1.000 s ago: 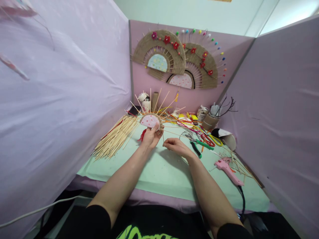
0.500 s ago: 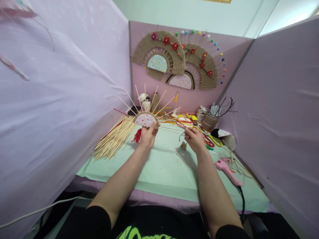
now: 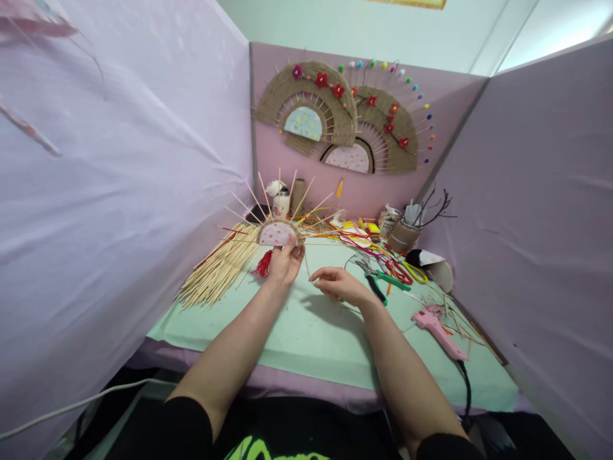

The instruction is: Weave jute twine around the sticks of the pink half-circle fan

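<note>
In the head view, we look down on two bare hands above a pale green cloth [image 3: 306,358]. We find the half-round piece [image 3: 274,234], pink with red dots and edged in tan, held up near the middle, with thin sticks [image 3: 264,193] fanning out from its curved edge. The left hand [image 3: 286,263] grips it at the lower right corner, thumb across the front and the other fingers curled beneath. We see a red tassel [image 3: 263,263] just to the left of that hand. A thin strand [image 3: 307,263] drops from the same corner to the right hand [image 3: 341,285], whose fingers bend loosely, the tips of thumb and forefinger drawn together on it. Near this hand lie pliers [image 3: 378,275] with green and black handles, and farther right a pink glue gun [image 3: 441,333]. At the left we have a spread pile of loose sticks [image 3: 218,271]; on the pink back panel [image 3: 407,191], two large fans [image 3: 341,118] overlap.
</note>
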`<state>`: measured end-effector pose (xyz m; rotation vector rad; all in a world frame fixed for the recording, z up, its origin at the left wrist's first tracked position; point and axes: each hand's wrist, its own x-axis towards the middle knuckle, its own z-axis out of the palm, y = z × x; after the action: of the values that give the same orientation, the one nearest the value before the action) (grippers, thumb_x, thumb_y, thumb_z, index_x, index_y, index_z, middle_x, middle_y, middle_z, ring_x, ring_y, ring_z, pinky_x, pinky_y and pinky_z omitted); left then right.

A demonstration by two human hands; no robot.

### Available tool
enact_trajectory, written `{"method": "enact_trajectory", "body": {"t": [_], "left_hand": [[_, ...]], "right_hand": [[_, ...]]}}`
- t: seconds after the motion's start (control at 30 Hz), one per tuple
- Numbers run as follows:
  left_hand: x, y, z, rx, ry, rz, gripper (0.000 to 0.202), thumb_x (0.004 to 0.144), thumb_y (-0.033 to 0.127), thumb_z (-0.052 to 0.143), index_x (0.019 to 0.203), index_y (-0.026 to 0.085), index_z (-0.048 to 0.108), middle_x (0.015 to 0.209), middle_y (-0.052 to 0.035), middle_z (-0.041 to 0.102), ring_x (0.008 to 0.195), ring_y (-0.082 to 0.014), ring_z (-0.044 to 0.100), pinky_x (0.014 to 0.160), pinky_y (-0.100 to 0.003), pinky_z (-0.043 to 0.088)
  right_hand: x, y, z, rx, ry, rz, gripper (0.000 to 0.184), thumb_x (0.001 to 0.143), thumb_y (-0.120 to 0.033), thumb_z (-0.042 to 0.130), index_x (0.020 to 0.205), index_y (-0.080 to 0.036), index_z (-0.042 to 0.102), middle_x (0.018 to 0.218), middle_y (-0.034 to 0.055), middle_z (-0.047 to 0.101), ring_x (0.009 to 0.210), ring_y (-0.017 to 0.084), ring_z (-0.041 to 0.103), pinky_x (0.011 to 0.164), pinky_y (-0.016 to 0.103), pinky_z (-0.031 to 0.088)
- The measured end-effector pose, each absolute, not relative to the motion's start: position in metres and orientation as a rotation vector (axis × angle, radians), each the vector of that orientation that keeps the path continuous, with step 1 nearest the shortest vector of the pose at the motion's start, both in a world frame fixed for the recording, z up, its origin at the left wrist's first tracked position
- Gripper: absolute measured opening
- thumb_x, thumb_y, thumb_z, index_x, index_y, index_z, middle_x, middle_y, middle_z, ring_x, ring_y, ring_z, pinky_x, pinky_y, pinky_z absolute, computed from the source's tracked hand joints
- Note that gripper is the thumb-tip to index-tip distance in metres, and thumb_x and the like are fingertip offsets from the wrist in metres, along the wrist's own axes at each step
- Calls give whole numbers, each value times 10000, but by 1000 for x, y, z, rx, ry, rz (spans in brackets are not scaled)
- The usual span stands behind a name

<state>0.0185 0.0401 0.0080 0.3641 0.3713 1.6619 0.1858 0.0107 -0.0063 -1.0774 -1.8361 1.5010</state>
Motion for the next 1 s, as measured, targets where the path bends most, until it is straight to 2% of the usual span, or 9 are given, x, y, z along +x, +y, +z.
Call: {"method": "enact_trajectory", "body": {"t": [0.2, 0.33, 0.47, 0.77, 1.0], "left_hand": [[26, 34, 8, 377, 371, 1455, 119, 780, 135, 669, 867, 161, 593, 783, -1, 695, 732, -98, 667, 782, -246, 512], [29, 30, 7, 439, 421, 1352, 110, 774, 136, 671, 859, 148, 601, 785, -21, 700, 729, -111, 675, 799, -253, 523], [32, 26, 7, 530, 480, 1244, 135, 759, 135, 679, 879, 129, 618, 798, -46, 701, 724, -127, 675, 794, -264, 526], [33, 22, 6, 660, 612, 1148, 236, 692, 208, 749, 893, 181, 628, 822, -21, 668, 728, -114, 615, 784, -332, 515], [31, 27, 2, 611, 574, 1130, 248, 682, 179, 754, 879, 175, 602, 816, -32, 657, 725, -141, 623, 783, -389, 516]], "right_hand": [[165, 7, -13, -1123, -2087, 1306, 264, 745, -405, 590, 745, -155, 675, 544, -37, 492, 487, 73, 355, 475, 212, 272], [174, 18, -22, -1314, -2000, 968, 206, 736, -325, 550, 718, -158, 670, 594, -9, 560, 549, 104, 416, 516, 225, 307], [186, 30, -25, -1411, -1850, 735, 221, 726, -353, 539, 644, -165, 623, 573, -8, 543, 573, 122, 436, 530, 233, 309], [203, 44, -19, -1318, -1361, 628, 343, 691, -502, 581, 687, -161, 617, 614, 24, 583, 562, 141, 456, 537, 267, 351], [207, 44, -15, -1226, -1246, 594, 326, 703, -486, 588, 736, -163, 609, 633, 16, 560, 563, 127, 432, 526, 255, 360]]}}
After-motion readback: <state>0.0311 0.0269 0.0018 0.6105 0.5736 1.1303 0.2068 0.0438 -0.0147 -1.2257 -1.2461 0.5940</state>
